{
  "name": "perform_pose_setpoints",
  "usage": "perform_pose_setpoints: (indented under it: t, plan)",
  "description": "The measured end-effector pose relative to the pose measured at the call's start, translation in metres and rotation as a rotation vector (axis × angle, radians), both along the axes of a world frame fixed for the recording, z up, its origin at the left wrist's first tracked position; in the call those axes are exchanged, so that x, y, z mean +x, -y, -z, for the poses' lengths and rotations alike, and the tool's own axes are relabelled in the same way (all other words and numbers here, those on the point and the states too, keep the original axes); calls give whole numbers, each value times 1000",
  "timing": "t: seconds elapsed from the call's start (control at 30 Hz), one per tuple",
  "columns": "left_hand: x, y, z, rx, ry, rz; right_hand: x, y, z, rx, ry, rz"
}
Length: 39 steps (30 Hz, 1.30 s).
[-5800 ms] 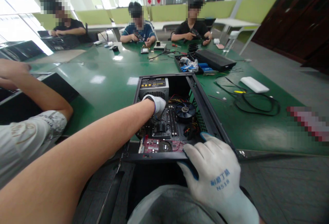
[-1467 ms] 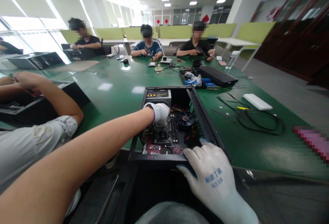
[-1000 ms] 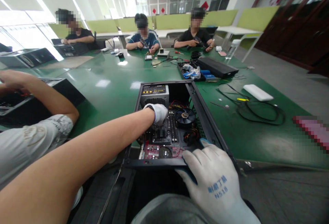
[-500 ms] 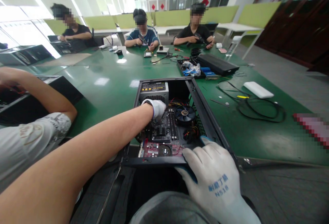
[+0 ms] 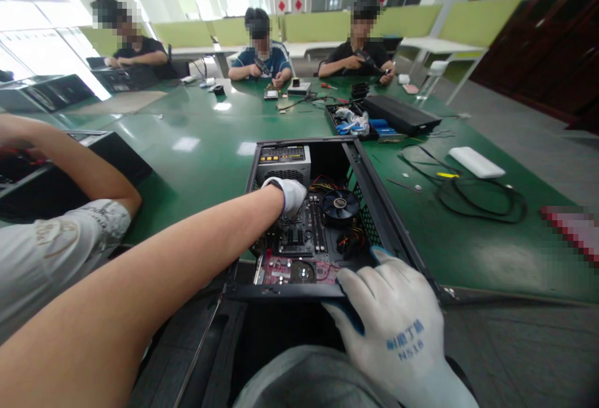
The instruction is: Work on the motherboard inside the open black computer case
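Everything here is placed by the open computer case, which lies at the near edge of the green table. Well to its left, a co-worker's bare arm reaches over a second case. Beyond that, at the far left of the table, sits a person in a dark shirt. Across the table behind the computer case is a person in a blue shirt.

Inside the computer case, the power supply fills the far left corner. Just in front of it, the gloved left hand reaches down over the motherboard, fingers bent; their tips are hidden, so I cannot tell whether they pinch anything. The red circuit board lies along the near wall, and the black fan sits right of the motherboard. The gloved right hand clasps the near right corner of the computer case, thumb outside, fingers over the rim.

Beyond the computer case to the right are a tray holding gloves and a long black box. Farther right lie a looped black cable and a white block.
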State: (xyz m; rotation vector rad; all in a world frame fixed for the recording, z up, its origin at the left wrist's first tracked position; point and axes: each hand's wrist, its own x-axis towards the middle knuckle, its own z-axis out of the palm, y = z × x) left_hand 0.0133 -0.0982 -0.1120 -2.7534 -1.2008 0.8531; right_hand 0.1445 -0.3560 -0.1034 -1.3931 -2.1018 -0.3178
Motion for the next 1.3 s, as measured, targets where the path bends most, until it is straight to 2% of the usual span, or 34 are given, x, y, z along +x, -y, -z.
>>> perform_pose_setpoints:
  t: [0.23, 0.53, 0.77, 1.13, 1.3]
  plan:
    - [0, 3, -4, -9, -16, -2, 1, -2, 3, -12, 2, -5]
    - [3, 1, 3, -18, -30, 24, 0, 0, 2, -22, 3, 2]
    - [4, 5, -3, -28, -59, 40, 1, 0, 2, -18, 12, 5]
    - [4, 5, 1, -45, -50, 43, 2, 1, 4, -41, 12, 7]
    - [3, 9, -2, -56, -43, 48, 1, 1, 1, -49, 22, 6]
